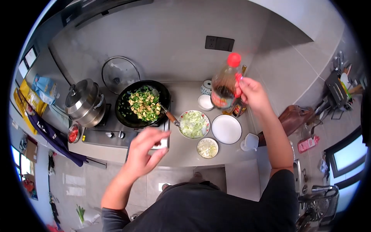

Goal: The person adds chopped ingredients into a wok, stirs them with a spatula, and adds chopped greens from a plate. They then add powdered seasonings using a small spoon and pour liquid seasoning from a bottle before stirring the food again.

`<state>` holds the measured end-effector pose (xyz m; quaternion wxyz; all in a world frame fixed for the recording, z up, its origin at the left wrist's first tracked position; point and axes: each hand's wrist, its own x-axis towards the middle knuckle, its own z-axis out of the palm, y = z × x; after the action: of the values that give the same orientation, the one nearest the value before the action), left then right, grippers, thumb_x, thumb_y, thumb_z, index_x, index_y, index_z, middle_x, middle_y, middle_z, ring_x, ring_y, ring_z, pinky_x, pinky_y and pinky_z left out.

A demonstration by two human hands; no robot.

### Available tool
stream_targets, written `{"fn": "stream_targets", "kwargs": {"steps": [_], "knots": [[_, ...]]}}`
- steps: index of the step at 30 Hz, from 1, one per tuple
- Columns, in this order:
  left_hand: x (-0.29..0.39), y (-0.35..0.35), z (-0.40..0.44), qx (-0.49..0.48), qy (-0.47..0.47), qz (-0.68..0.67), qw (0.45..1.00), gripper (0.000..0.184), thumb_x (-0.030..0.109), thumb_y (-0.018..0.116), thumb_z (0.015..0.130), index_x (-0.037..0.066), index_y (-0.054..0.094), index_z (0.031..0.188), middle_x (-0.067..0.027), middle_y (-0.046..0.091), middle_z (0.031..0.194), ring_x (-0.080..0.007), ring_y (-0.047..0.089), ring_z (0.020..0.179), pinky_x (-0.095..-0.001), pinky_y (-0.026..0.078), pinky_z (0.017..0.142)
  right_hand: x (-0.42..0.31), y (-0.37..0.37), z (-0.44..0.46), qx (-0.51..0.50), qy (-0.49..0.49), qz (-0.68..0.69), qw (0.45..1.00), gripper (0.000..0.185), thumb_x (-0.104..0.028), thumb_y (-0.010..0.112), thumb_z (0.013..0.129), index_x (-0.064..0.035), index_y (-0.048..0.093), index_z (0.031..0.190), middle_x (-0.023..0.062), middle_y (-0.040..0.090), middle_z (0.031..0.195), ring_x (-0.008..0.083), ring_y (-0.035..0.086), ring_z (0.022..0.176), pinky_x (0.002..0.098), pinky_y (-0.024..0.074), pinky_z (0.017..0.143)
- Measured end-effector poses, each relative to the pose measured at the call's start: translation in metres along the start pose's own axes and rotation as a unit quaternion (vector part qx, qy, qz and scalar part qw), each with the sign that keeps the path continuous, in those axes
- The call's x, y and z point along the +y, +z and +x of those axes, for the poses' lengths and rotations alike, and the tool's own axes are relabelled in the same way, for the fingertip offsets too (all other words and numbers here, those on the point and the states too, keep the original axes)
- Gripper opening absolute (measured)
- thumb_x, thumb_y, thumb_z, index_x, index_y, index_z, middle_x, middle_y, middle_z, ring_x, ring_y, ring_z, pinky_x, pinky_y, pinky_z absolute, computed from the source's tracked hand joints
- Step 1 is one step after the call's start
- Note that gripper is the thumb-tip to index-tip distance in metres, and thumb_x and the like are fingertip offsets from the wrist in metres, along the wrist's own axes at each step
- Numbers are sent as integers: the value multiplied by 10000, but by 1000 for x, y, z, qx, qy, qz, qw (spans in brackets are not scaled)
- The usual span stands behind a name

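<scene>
My right hand (251,92) grips the red handle of a large clear bottle (225,87), which has a red cap and dark liquid low inside; it looks like soy sauce. The bottle is raised over the back right of the counter. My left hand (146,149) hangs over the front edge of the stove, holding nothing, thumb and fingers apart. Beyond it sits a black wok (164,89) with chopped greens and pale browned cubes (143,106). A spatula with a wooden handle (172,117) rests in the wok, its handle reaching towards a plate of shredded pale-green vegetable (193,124).
A white plate (226,129), a bowl of chopped pale pieces (207,148) and a small white bowl (205,102) stand on the counter. Left of the wok is a steel steamer pot (85,101); a glass lid (120,73) leans on the wall. A bowl of red pieces (74,134) sits far left.
</scene>
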<state>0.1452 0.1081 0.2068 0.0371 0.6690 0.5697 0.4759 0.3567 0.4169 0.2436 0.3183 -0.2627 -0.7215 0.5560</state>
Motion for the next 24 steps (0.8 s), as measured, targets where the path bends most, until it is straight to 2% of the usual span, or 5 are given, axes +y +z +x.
{"fn": "stream_targets", "kwargs": {"steps": [3, 6, 11, 15, 24], "knots": [[19, -29, 39, -29, 60, 26, 997, 498, 37, 663, 796, 42, 555, 1282, -156, 576, 1164, -292, 615, 942, -355, 509, 814, 0, 31, -40, -102, -51, -49, 992, 134, -87, 501, 940, -21, 602, 882, -9, 574, 722, 55, 517, 634, 222, 428, 588], [20, -43, 56, -86, 135, 93, 983, 559, 30, 637, 816, 52, 494, 1356, -172, 507, 1325, -338, 545, 1141, -379, 481, 916, -12, 80, -82, -154, 15, -76, 985, 176, -101, 501, 950, -6, 600, 841, -16, 563, 658, 51, 500, 599, 221, 414, 564], [-4, -59, 28, -163, 191, 32, 967, 345, 105, 697, 783, 45, 646, 1119, -124, 651, 996, -327, 634, 937, -392, 517, 805, -18, 146, -147, -208, 72, -80, 972, 201, -112, 518, 950, 1, 580, 795, -9, 551, 638, 56, 482, 594, 235, 402, 563], [-9, -77, 1, -257, 172, 13, 951, 323, 153, 700, 776, 46, 625, 1071, -132, 622, 915, -341, 607, 855, -410, 503, 748, -8, 177, -177, -238, 98, -86, 962, 169, -96, 520, 934, -9, 568, 797, 1, 543, 648, 69, 477, 614, 257, 408, 580], [-24, -85, -43, -256, 169, 95, 947, 384, 326, 695, 804, 9, 594, 996, -144, 620, 875, -345, 608, 798, -437, 495, 733, 6, 210, -192, -232, 92, -150, 957, 161, -132, 552, 907, 0, 596, 824, 67, 566, 642, 135, 495, 581, 305, 426, 576]]}}
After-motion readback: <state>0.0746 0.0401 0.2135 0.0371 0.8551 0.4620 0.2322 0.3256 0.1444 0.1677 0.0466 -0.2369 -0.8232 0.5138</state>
